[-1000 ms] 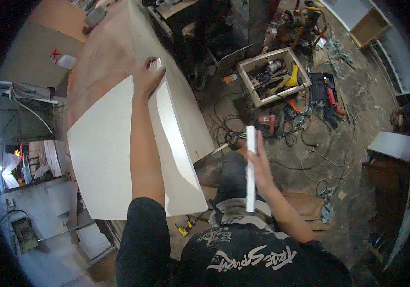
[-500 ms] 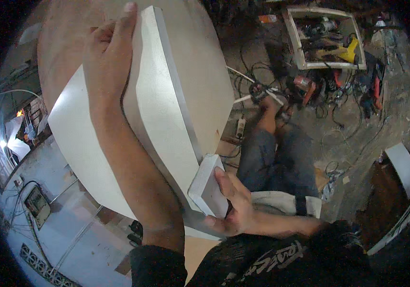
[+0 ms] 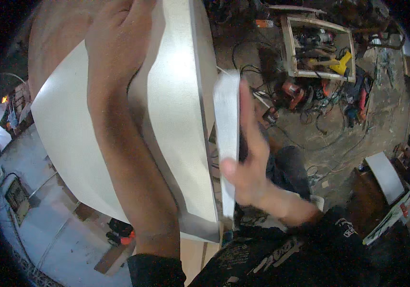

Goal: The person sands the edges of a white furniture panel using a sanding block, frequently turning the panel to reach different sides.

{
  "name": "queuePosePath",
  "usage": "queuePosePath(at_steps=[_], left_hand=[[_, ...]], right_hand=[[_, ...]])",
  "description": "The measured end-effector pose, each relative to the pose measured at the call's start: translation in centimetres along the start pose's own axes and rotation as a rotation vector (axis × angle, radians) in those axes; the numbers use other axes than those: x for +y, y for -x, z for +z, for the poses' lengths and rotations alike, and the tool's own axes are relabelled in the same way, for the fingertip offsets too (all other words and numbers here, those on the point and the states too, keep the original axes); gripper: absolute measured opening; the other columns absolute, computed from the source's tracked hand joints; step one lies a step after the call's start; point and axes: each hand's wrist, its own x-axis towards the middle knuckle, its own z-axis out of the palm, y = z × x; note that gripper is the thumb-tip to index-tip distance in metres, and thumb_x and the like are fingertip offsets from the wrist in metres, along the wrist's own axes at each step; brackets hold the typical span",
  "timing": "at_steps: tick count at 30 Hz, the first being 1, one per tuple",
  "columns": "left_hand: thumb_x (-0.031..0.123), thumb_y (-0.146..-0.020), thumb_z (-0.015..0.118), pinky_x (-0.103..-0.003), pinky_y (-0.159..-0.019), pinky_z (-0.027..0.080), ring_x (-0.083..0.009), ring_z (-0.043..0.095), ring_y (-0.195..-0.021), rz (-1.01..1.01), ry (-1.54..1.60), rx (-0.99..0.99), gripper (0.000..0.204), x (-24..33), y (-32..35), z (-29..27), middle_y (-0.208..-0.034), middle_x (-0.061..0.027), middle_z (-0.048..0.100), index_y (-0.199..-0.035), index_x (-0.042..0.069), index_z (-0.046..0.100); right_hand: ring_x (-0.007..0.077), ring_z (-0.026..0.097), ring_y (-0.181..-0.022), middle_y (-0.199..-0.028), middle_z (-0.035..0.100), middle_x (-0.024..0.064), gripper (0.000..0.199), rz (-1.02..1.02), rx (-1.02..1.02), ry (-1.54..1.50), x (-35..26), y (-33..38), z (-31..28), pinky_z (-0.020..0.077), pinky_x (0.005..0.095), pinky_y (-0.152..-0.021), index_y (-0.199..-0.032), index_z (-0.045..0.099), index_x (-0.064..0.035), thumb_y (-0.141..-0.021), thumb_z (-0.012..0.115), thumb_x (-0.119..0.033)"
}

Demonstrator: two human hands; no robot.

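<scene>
- Along the right long edge of the white panel (image 3: 176,119), the person's right hand (image 3: 253,167) holds a white block (image 3: 226,124), its length running roughly with that edge; the block is just beside the panel, and whether they touch cannot be told.
- The right grip is closed on the block: the thumb (image 3: 230,167) presses the near face, while the fingers (image 3: 248,103) lie along the far side.
- The left hand (image 3: 123,43) is over the panel's upper part, its forearm crossing the white surface; the fingers are blurred and partly cut off, so whether they grip anything cannot be told.
- The panel lies over a brown board (image 3: 56,48), its near end close to the person's shirt (image 3: 262,258).
- Since the thumb seems to hold only the block's lower part, a knock on its upper end could twist it loose.
- A careless swing toward the panel could dent or chip that long edge or scuff its face.
- If the left hand bears only lightly, a sideways push could slide the panel.
- Floor clutter, such as the red power tool (image 3: 293,93) and wooden tray (image 3: 288,48), could damage a dropped block.
</scene>
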Motion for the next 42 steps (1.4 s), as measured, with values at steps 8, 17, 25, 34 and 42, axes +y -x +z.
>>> queuePosePath(at_steps=[8, 17, 25, 34, 42], left_hand=[[0.032, -0.102, 0.052, -0.043, -0.077, 0.05, -0.0327, 0.068, -0.079, -0.125, -0.048, -0.014, 0.046, 3.2, -1.3, -1.0, -0.085, -0.0226, 0.07, -0.093, -0.009, 0.069], [0.031, -0.1, 0.047, -0.05, -0.088, 0.049, -0.0456, 0.067, -0.09, 0.196, -0.182, 0.039, 0.046, -0.5, -2.0, -0.2, -0.094, -0.0296, 0.069, -0.091, -0.007, 0.071], [0.031, -0.1, 0.045, -0.051, -0.091, 0.049, -0.0471, 0.066, -0.094, 0.19, -0.172, 0.018, 0.046, -1.0, -1.8, 0.0, -0.097, -0.0297, 0.069, -0.093, -0.006, 0.072], [0.032, -0.1, 0.044, -0.053, -0.092, 0.048, -0.0489, 0.065, -0.094, 0.231, -0.199, 0.026, 0.047, 0.2, -1.1, -0.9, -0.096, -0.0296, 0.069, -0.093, -0.005, 0.073], [0.034, -0.1, 0.043, -0.053, -0.091, 0.048, -0.0491, 0.065, -0.093, 0.189, -0.22, 0.047, 0.05, -1.5, -1.8, 0.3, -0.095, -0.03, 0.069, -0.093, -0.006, 0.072]], right_hand=[[0.0281, 0.034, -0.145, -0.158, 0.034, 0.024, 0.093, 0.139, -0.027, -0.048, 1.0, 2.2, 1.4, 0.0249, 0.0367, -0.118, -0.158, 0.01, 0.0073, -0.093, 0.059, -0.037], [0.022, 0.05, -0.129, -0.152, 0.044, 0.0171, 0.084, 0.162, -0.037, -0.152, 0.2, -5.8, 0.3, 0.0362, 0.0316, -0.111, -0.159, 0.019, 0.0021, -0.094, 0.057, -0.035], [0.0243, 0.036, -0.145, -0.161, 0.032, 0.0177, 0.1, 0.251, -0.013, -0.148, -1.8, -6.0, 1.2, 0.0274, 0.0324, -0.117, -0.16, 0.018, -0.0001, -0.085, 0.063, -0.05], [0.0253, 0.037, -0.142, -0.156, 0.038, 0.0182, 0.096, 0.235, 0.023, 0.052, -0.6, 1.2, 1.0, 0.0258, 0.0383, -0.117, -0.159, 0.019, -0.0007, -0.087, 0.061, -0.048], [0.0227, 0.046, -0.125, -0.138, 0.049, 0.0142, 0.083, 0.297, 0.134, 0.239, -0.8, -2.4, 1.5, 0.0342, 0.0352, -0.105, -0.15, 0.035, 0.0008, -0.093, 0.052, -0.056]])
